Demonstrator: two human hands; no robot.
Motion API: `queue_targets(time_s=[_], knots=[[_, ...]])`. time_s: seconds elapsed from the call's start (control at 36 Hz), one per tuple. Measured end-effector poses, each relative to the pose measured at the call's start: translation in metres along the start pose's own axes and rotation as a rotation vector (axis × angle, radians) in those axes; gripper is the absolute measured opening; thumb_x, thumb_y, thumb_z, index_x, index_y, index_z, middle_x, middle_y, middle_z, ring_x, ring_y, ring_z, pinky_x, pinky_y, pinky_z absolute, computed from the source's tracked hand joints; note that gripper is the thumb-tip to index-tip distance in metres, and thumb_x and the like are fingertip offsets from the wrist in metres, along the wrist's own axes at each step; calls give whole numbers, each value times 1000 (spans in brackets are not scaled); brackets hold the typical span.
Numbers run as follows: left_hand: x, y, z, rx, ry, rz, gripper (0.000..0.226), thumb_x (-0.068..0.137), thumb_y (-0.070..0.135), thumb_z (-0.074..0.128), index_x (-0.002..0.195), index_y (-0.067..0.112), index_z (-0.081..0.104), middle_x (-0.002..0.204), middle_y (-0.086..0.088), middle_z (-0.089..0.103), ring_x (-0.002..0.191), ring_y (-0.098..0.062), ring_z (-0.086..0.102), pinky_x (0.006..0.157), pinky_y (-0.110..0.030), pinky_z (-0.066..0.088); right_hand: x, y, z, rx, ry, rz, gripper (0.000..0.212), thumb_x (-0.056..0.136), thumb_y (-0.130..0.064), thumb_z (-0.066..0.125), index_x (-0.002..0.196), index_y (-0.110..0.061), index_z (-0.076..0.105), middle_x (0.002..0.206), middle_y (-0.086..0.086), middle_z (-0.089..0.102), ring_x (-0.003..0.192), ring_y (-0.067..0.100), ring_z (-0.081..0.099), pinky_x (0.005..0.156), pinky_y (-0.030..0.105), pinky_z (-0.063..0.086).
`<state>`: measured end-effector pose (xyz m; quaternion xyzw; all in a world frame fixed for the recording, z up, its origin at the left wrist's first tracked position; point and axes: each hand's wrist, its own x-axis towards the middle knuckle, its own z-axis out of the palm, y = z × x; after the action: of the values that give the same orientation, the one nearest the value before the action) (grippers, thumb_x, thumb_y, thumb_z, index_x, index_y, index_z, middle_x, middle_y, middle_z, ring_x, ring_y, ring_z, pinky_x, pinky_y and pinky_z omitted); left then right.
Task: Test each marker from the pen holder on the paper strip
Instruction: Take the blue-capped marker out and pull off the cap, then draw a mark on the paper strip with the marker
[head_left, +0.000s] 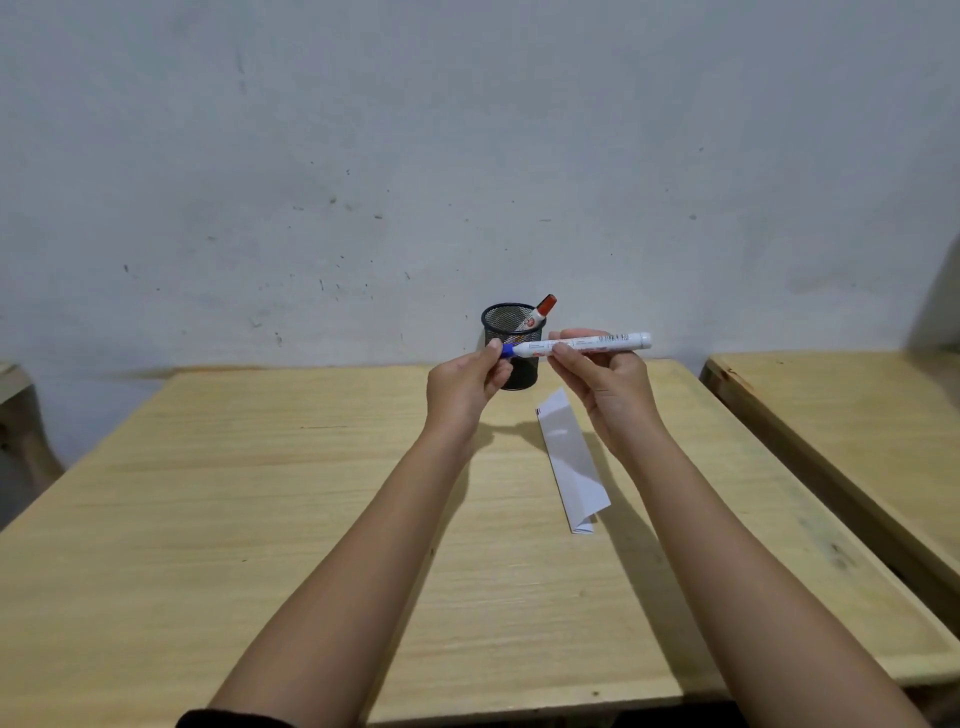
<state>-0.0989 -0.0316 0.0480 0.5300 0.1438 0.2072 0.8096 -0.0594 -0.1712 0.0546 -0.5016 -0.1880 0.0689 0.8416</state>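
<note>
Your right hand (608, 384) grips a white marker (587, 344) level above the wooden table (260, 493); your left hand (467, 384) pinches its blue cap (506, 351). Behind stands the mesh pen holder (511, 317) with a red marker (540, 310). The paper strip (569, 457) lies below.

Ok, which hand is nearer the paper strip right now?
The right hand. It holds the blue marker's barrel just above the paper strip's far end. The left hand pinches the cap end, off to the strip's left, in front of the pen holder.
</note>
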Motion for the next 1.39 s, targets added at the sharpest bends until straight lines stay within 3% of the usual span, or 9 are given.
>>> queue_targets(time_s=[0.11, 0.22, 0.36, 0.42, 0.72, 0.81, 0.92, 1.14, 1.39], knots=[[5, 1, -12, -24, 42, -88, 18, 88, 12, 63, 73, 2, 65, 60, -2, 65, 51, -2, 62, 68, -11, 56, 2, -2, -5, -148, -20, -84, 18, 81, 2, 67, 81, -16, 68, 85, -3, 75, 93, 17, 69, 83, 23, 55], [10, -8, -29, 330, 35, -20, 19, 85, 13, 65, 66, 10, 66, 57, 0, 63, 65, -13, 61, 82, -25, 52, 4, 2, -14, -150, 76, -75, 17, 79, 3, 69, 82, -14, 67, 90, 3, 71, 92, 20, 68, 82, 23, 56], [7, -19, -44, 752, 104, 153, 10, 85, 3, 56, 80, 0, 64, 61, 4, 52, 55, -10, 45, 40, -8, 34, 4, 10, -24, -191, 190, -22, 21, 72, 4, 75, 84, -11, 66, 92, 8, 70, 93, 23, 68, 90, 31, 54], [9, -26, -51, 842, 96, 176, 10, 84, -1, 54, 84, -5, 63, 62, -1, 47, 52, -12, 40, 36, -7, 29, 4, 12, -26, -183, 240, 0, 21, 70, 0, 78, 81, -11, 64, 88, 10, 67, 90, 24, 67, 90, 33, 53], [24, -42, -66, 1227, -48, 229, 16, 86, 11, 61, 96, 0, 65, 90, -9, 58, 80, -20, 52, 57, -18, 37, 9, 15, -29, -3, 250, 67, 10, 81, -1, 69, 82, -7, 61, 87, 9, 65, 84, 14, 69, 90, 25, 55], [17, -41, -60, 1107, 27, 353, 31, 89, 21, 61, 116, 4, 59, 113, -6, 53, 88, -12, 49, 75, -21, 39, 10, 16, -30, 21, 267, 71, 7, 82, 1, 65, 82, -5, 61, 85, 7, 65, 85, 13, 69, 92, 27, 54], [4, -34, -42, 908, -36, 559, 25, 93, 27, 55, 112, 12, 62, 108, 5, 58, 99, -12, 57, 88, -33, 50, 13, 16, -31, 51, 309, 60, 5, 82, 3, 63, 81, -2, 62, 84, 5, 64, 89, 17, 66, 93, 28, 54], [-10, -59, -14, 1035, -522, 338, 44, 94, 39, 49, 135, 26, 48, 146, 11, 43, 133, -4, 39, 107, -23, 32, 27, 20, -33, 59, 355, 83, 7, 89, -4, 57, 82, -4, 60, 75, 6, 60, 66, 14, 59, 62, 14, 54], [2, -78, -9, 1280, -646, 244, 44, 99, 39, 39, 130, 10, 50, 143, -6, 45, 135, -20, 37, 102, -30, 33, 37, 36, -44, -194, 241, 76, 17, 79, -1, 70, 80, -13, 59, 79, 6, 63, 80, 20, 63, 79, 26, 53]])
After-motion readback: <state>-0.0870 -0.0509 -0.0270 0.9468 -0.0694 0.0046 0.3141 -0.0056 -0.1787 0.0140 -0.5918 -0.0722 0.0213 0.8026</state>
